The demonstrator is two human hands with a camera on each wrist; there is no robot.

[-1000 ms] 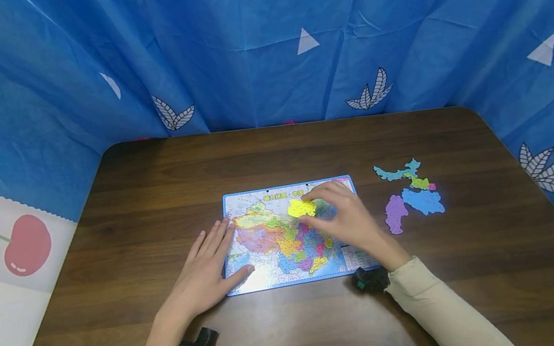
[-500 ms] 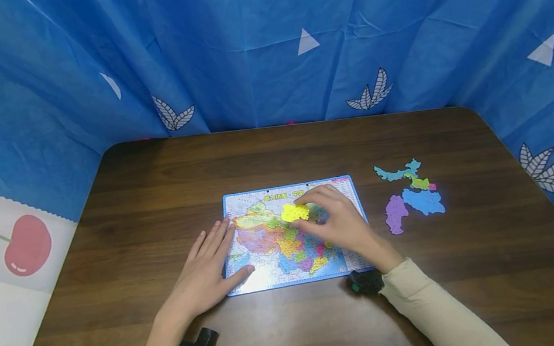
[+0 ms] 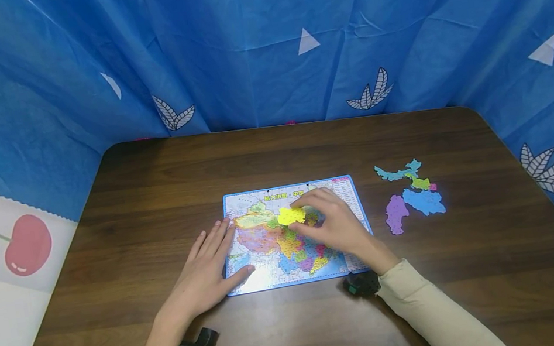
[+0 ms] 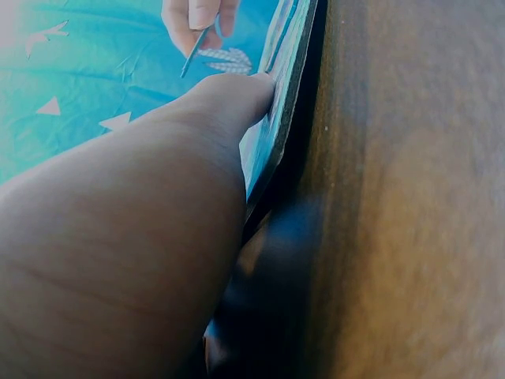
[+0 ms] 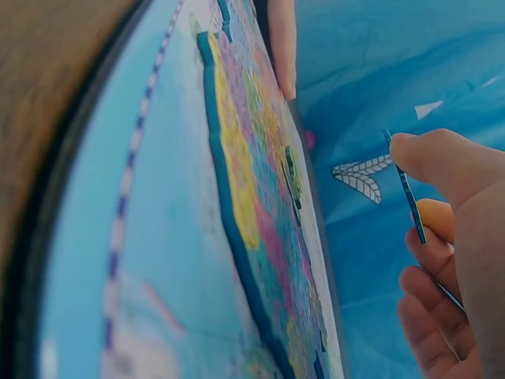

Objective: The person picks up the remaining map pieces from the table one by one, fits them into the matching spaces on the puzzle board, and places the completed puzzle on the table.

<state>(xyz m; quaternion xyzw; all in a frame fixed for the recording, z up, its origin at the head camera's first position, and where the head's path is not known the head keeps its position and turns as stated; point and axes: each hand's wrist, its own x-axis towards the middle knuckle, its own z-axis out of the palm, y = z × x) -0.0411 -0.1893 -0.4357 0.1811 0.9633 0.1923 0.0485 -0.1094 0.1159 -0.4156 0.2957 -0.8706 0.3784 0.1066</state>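
A magnetic map puzzle board (image 3: 260,280) with a blue rim lies on the table, its middle covered with coloured pieces. My left hand (image 3: 211,274) rests with straight, spread fingers over the board's left edge, thumb on its lower left part. Over the upper middle of the map my right hand (image 3: 334,221) pinches a yellow puzzle piece (image 3: 291,216) between thumb and fingers. Seen edge-on in the right wrist view, the piece (image 5: 409,201) is held off the board. The left wrist view shows the left thumb (image 4: 237,99) at the board's edge.
To the right of the board lie several loose puzzle pieces: a teal one (image 3: 396,173), a green one (image 3: 419,183), a small pink one (image 3: 433,187), a blue one (image 3: 423,201) and a purple one (image 3: 397,215). A blue curtain (image 3: 260,51) hangs behind the wooden table (image 3: 274,155).
My right hand has shifted left and slightly toward me over the board, carrying the yellow puzzle piece with it. The left hand and the loose pieces have stayed put.
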